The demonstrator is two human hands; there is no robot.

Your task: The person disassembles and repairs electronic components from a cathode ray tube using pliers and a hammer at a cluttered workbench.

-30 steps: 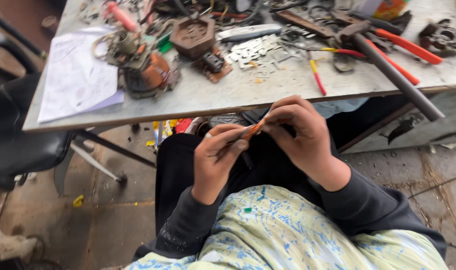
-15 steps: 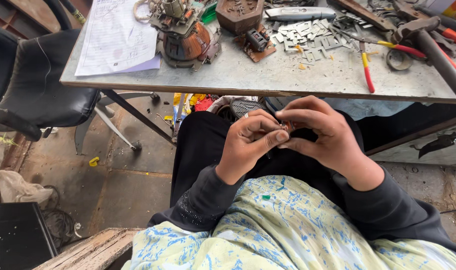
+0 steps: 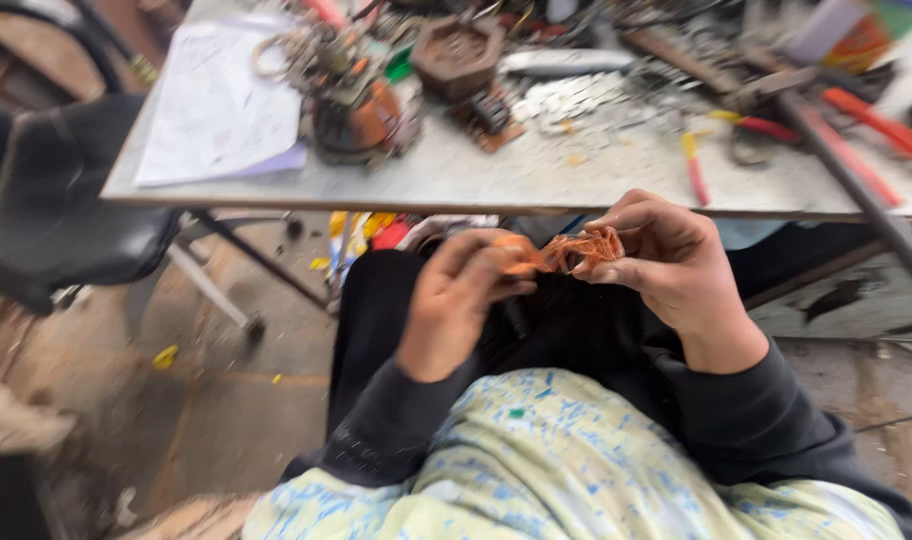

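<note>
Bench (image 3: 496, 185) ran across the top of the view: grey slab, badly cluttered, all of it blurred. On it, largest first: a white sheet (image 3: 216, 105) at the left end; a long dark bar (image 3: 856, 180) slanting off the right edge; a motor part (image 3: 361, 105) with an orange band, near the sheet; a brown hexagonal block (image 3: 456, 50) behind it; red-handled pliers (image 3: 866, 120) at right. A black chair (image 3: 56, 215) stood left of the bench. Floor under it was dirty, with small yellow scraps.

The person sat with a pale patterned cloth (image 3: 556, 470) over the lap, dark sleeves to the wrists. Both hands were raised in front of the bench edge, above the knees.

Left hand (image 3: 456, 300): fingers curled shut, thumb and forefinger pinching one end of the wire. Right hand (image 3: 676, 265): fingers bent around the other end, gripping the tangled part.

Wire (image 3: 571, 250): thin, copper-orange, bunched into a loose crumpled knot at the right hand, with a short twisted tail to the left hand. It bridged the two hands and touched nothing else. Strand count could not be read through the blur.

Judgement: the step in hand was working the bundle, pulling or twisting it between the fingertips. The next move would call for a firm pinch on both ends and a steady, even draw, since such fine strands would likely snag or snap.
</note>
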